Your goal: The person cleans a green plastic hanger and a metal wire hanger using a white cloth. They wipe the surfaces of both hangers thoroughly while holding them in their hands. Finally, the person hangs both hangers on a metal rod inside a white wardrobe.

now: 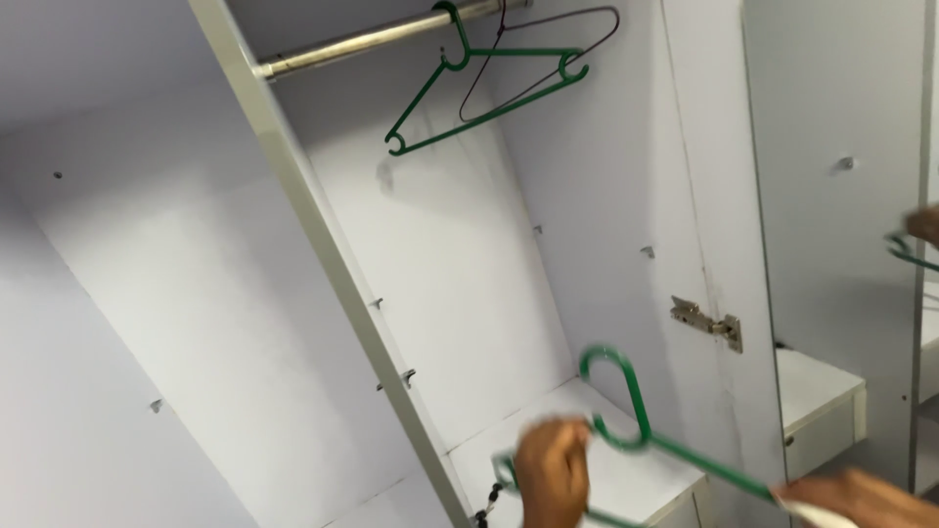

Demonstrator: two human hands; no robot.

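Low in the head view I hold a green plastic hanger (631, 411), its hook pointing up. My left hand (554, 479) grips it near the neck. At the bottom right corner my right hand (861, 497) holds the hanger's far end, with something white at the fingers. Both hands are in front of an open white wardrobe (460, 254). High up, a metal rail (362, 42) carries a second green hanger (489, 93) and a thin dark wire hanger (548, 59).
A white vertical divider (333, 254) splits the wardrobe. The compartment floor (626, 479) lies just under my hands. A brass hinge (706, 323) sits on the right side panel. A mirror (929, 244) at the far right reflects a hand and the hanger.
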